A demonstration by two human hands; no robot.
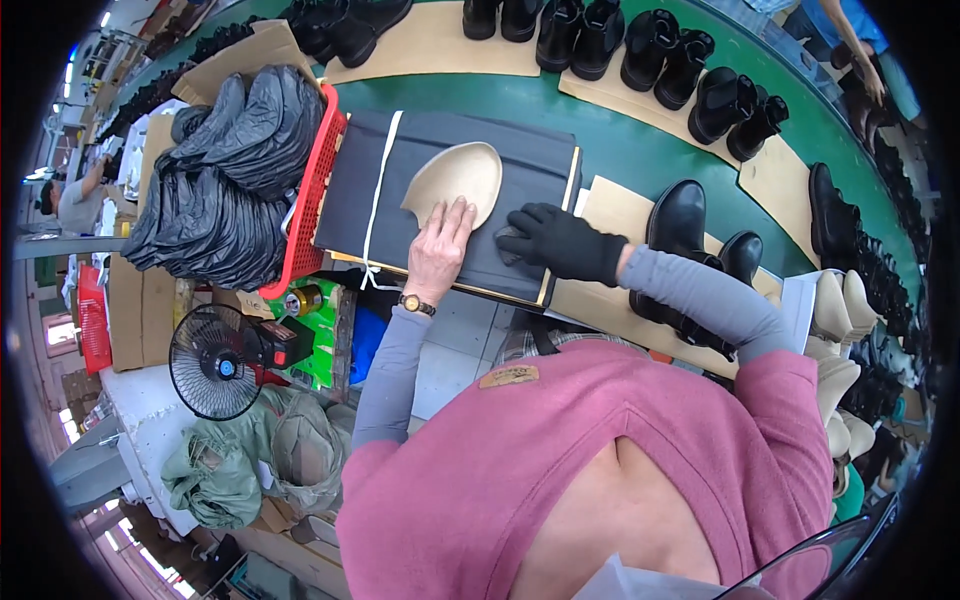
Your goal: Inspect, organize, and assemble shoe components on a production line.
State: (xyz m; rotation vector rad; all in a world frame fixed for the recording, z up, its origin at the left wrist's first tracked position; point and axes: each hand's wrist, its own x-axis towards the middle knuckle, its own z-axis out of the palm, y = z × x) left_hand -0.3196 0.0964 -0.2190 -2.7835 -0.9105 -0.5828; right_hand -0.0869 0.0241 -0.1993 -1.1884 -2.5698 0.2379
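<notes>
**A:** Checking hands. Left hand (441, 243) is bare, fingers spread flat, palm down on the dark board (450, 200), fingertips touching the near edge of the tan insole (455, 180). Not gripping anything.

**B:** Right?

**A:** Right hand (556, 240) wears a black glove, fingers curled around a small grey pad (507, 243), pressed on the board's surface near its right edge.

**B:** Where's the insole sitting?

**A:** Flat on the board, roughly centre, pointed end toward the far right corner. A white strap (379, 190) runs across the board near its left edge.

**B:** And the board?

**A:** On the green worktop (620, 150), near edge overhanging toward the person. Red basket (312, 190) touching its left side, stuffed with black bags (225, 170).

**B:** Rest of the worktop?

**A:** Black boots (690, 70) in pairs on tan cardboard sheets along the far edge. Another pair (690, 235) just right of the board, behind the right forearm. More tan insoles (835, 330) stacked at the right edge.

**B:** Below?

**A:** Black fan (215, 362) and green sacks (250, 455) down left, off the worktop. Another person's arms at the far right corner, blurry.
</notes>
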